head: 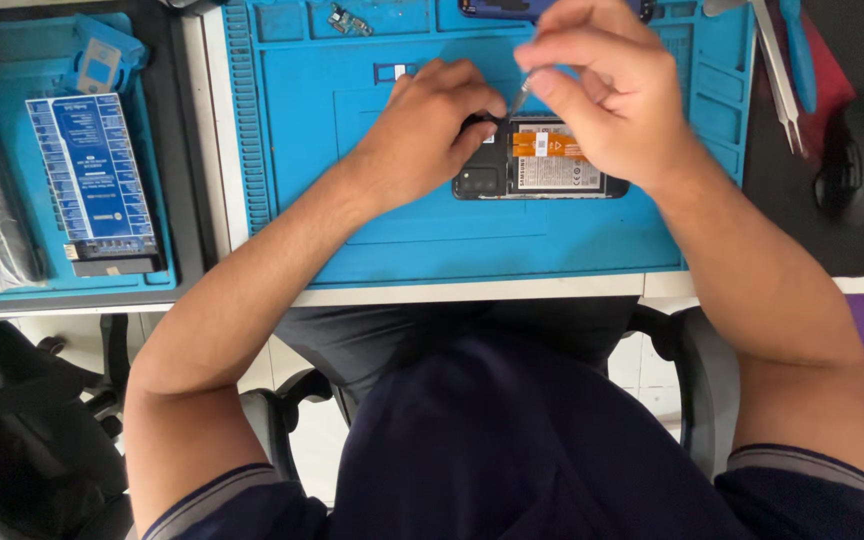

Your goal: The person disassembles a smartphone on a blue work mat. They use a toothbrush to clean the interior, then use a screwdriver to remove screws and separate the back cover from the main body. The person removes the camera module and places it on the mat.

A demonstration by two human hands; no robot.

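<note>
Phone [542,160] with its back off lies flat near the middle of the soft blue mat [402,240], showing a black battery and an orange strip. The left hand [422,135] curls over its left end, fingers pressing it down. The right hand [602,95] bends above, pinching a thin shiny metal tool [519,98] that points down at the phone.

- A white-edged table [472,292] spans the upper part of the view.
- A black drawer-like tray [190,180] sits at its left.
- Pale tiled floor [257,365] shows below.
- A black office chair with armrests [664,335] stands on it.
- Even, soft light.
</note>
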